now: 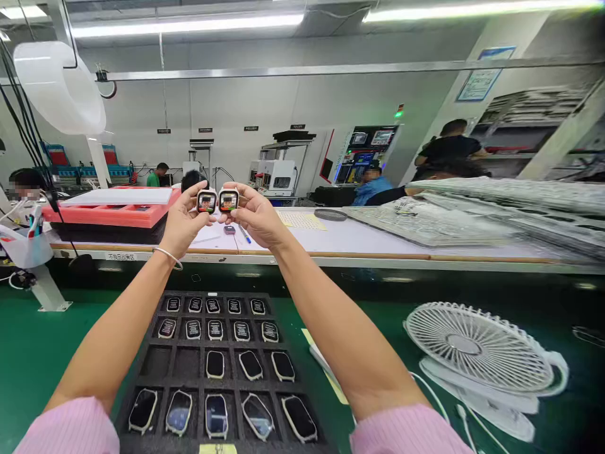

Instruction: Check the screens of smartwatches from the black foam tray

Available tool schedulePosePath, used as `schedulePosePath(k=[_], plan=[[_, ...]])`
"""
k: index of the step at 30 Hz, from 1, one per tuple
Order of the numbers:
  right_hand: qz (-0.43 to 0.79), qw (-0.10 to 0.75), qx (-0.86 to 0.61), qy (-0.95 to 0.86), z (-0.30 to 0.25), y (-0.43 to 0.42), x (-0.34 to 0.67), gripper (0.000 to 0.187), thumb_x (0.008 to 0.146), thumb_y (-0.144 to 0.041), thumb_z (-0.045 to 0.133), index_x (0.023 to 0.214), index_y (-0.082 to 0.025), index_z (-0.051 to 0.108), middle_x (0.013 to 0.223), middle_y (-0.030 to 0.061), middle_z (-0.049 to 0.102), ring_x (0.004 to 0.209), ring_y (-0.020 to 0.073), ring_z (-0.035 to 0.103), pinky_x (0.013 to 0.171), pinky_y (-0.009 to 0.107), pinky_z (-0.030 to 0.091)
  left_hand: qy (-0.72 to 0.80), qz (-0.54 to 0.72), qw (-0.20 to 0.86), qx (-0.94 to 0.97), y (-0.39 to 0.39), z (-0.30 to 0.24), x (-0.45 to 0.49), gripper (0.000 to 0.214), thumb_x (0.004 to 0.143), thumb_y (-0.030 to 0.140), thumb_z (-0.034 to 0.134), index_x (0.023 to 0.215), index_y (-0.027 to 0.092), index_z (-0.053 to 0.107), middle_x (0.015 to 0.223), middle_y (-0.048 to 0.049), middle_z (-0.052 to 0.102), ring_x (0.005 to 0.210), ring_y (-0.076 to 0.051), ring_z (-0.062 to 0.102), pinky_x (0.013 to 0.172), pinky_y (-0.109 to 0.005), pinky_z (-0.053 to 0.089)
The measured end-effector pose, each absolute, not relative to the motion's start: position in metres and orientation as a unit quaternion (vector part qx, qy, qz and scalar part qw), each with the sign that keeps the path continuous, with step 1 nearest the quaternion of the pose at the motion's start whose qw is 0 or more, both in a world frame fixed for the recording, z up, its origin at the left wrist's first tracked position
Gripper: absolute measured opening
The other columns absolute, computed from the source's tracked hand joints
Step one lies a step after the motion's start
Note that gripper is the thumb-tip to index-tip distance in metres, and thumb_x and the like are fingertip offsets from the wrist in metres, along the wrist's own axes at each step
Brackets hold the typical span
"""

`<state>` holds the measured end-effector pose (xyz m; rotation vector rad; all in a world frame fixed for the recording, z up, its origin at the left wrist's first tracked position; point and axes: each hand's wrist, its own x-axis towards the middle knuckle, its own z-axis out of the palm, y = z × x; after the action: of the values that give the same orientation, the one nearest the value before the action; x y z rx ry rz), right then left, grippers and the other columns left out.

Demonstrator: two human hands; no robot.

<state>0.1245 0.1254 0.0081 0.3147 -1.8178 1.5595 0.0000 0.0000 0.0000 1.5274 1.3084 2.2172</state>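
My left hand (185, 214) pinches a smartwatch case (207, 201) by its edges, its lit screen facing me. Beside it, a second smartwatch case (229, 200) with a similar lit picture is gripped in my right hand (258, 214). Both are raised side by side at eye height, without straps. Below my forearms lies a black foam tray (158, 360) with rows of pockets. Several more watch cases sit in it; the far rows show text on their screens, while the near rows are dark. Two pockets at the left of the third row hold nothing.
A white fan (466, 353) stands right of the tray, with cables near it. On the raised shelf are red trays (113, 214), a pen (244, 234) and stacked clear plastic trays (439, 217). A white roll (59, 88) hangs upper left. Other people work beyond.
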Motion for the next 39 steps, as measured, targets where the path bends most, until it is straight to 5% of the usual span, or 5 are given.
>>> schedulePosePath(k=[8,21,29,39], plan=[[0.602,0.356,0.124,-0.705,-0.011,0.115,0.132,0.048,0.078,-0.025,0.071,0.123,-0.023,0.055,0.092,0.0000,0.065,0.074,0.0136,0.068,0.072,0.031,0.055,0.450,0.731,0.070,0.508,-0.013,-0.014,0.012,0.058,0.068,0.015,0.073,0.125,0.020,0.062,0.091,-0.0010,0.068,0.063,-0.009,0.064,0.061,-0.022,0.056],[0.758,0.254,-0.016,-0.600,-0.157,0.050,0.179,0.048,0.077,-0.017,0.069,0.123,-0.024,0.057,0.093,0.0010,0.070,0.072,0.0151,0.069,0.072,0.033,0.055,0.562,0.694,0.261,0.367,-0.085,-0.138,0.058,0.056,0.072,0.018,0.077,0.126,0.020,0.061,0.103,-0.0042,0.069,0.065,-0.010,0.068,0.063,-0.024,0.060],[0.784,0.227,-0.046,-0.576,-0.173,0.054,0.180,0.035,0.086,-0.033,0.070,0.119,-0.024,0.061,0.088,0.0007,0.070,0.068,0.0148,0.069,0.069,0.032,0.055,0.581,0.686,0.264,0.349,-0.079,-0.155,0.057,0.043,0.075,0.022,0.077,0.116,0.019,0.065,0.101,-0.0044,0.071,0.058,-0.008,0.066,0.053,-0.021,0.056],[0.779,0.234,-0.059,-0.579,-0.175,0.057,0.178,0.037,0.080,-0.030,0.075,0.114,-0.024,0.060,0.083,-0.0013,0.066,0.063,0.0139,0.066,0.064,0.032,0.053,0.567,0.684,0.292,0.353,-0.080,-0.160,0.056,0.045,0.079,0.028,0.075,0.122,0.020,0.065,0.101,-0.0049,0.071,0.061,-0.012,0.071,0.060,-0.026,0.062]])
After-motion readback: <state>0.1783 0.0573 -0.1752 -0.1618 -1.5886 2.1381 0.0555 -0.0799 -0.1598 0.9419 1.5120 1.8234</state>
